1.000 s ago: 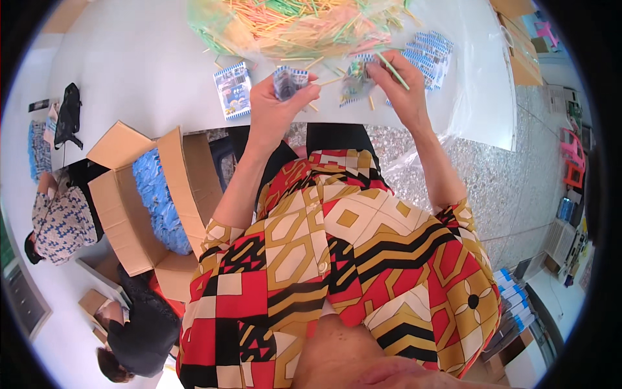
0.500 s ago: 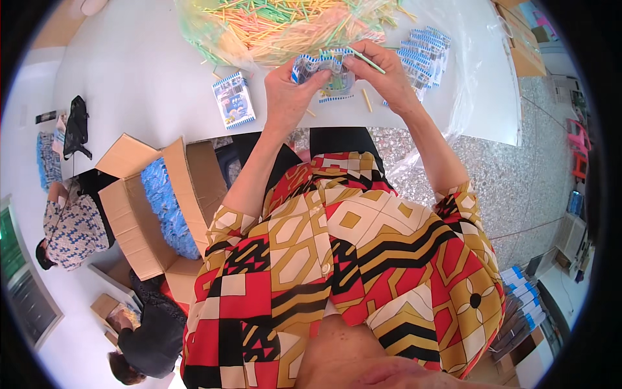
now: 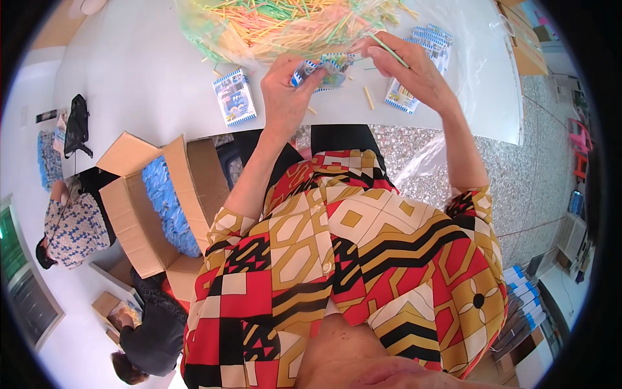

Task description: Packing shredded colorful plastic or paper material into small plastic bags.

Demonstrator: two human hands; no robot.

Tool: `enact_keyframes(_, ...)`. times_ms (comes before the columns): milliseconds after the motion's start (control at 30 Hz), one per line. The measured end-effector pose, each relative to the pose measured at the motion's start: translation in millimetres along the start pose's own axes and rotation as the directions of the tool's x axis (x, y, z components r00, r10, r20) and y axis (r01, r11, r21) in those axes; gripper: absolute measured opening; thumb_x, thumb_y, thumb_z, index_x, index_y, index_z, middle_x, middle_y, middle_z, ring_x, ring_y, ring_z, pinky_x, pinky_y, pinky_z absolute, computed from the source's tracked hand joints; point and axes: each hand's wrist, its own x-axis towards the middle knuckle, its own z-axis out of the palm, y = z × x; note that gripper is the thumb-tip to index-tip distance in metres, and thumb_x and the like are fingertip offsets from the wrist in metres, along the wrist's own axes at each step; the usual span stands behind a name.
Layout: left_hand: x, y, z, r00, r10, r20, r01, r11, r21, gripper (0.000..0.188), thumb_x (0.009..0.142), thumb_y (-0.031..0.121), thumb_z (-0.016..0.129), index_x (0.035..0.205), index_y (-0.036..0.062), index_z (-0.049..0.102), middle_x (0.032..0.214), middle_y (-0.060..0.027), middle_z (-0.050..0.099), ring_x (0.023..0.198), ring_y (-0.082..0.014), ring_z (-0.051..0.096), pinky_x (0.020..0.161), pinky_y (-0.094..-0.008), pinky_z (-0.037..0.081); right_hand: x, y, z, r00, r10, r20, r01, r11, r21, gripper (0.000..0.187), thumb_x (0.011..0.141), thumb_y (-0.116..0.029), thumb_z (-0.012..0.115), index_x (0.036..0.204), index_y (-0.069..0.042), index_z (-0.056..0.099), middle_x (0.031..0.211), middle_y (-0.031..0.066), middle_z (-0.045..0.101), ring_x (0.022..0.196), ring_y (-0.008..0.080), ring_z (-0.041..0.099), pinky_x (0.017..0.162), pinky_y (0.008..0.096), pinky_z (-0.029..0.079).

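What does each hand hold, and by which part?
Left hand: a packet, near its left end. Right hand: a green stick; exactly where it is gripped cannot be told.

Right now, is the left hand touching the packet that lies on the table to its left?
Apart. The head view shows a strip of white table between the left hand and that blue-and-white packet.

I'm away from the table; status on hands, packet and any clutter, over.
Left hand gripping blue-and-white packet. Right hand holding green stick. Loose yellow stick on table; bag of sticks beyond hands.
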Motion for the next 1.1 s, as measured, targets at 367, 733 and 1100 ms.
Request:
enact_keyframes(367,-4.7,3.8,3.8,0.972,0.227,0.057,-0.234,0.952,0.198,0.023,0.069,-0.004,0.068,0.089,0.0069,0.069,0.086,-0.0056,0.062,0.072,-0.0183,0.060,0.060,-0.0273,0.047,33.7,-40.2,-20.8,0.628,0.403,0.666,-0.114,0.894,-0.433,0.048,0.095,-0.040,0.038,0.072,-0.002,0.055,0.048,0.0046,0.048,0.041,0.0140,0.049,0.042,0.0272,0.042)
enact_keyframes(733,-6.8,6.0,8.5,0.927,0.366,0.078,-0.374,0.890,0.262,0.024,0.067,-0.005,0.066,0.089,0.0066,0.068,0.085,-0.0056,0.061,0.068,-0.0195,0.062,0.058,-0.0273,0.048,49.1,-53.3,-24.7,0.533,0.540,0.652,-0.163,0.821,-0.547,0.060,0.089,-0.052,0.044,0.057,-0.001,0.053,0.044,0.0041,0.046,0.036,0.0132,0.047,0.036,0.0254,0.040)
enact_keyframes(1100,-13.3,3.9,6.4,0.984,-0.161,0.075,0.176,0.946,-0.272,0.012,0.078,0.003,0.069,0.090,0.0020,0.065,0.083,-0.0027,0.063,0.069,-0.0077,0.057,0.059,-0.0209,0.044,18.0,-9.0,-36.2,0.963,0.000,0.270,-0.032,0.993,0.113,0.034,0.092,-0.036,0.047,0.093,-0.004,0.058,0.070,-0.0024,0.053,0.054,0.0031,0.045,0.047,0.0186,0.038)
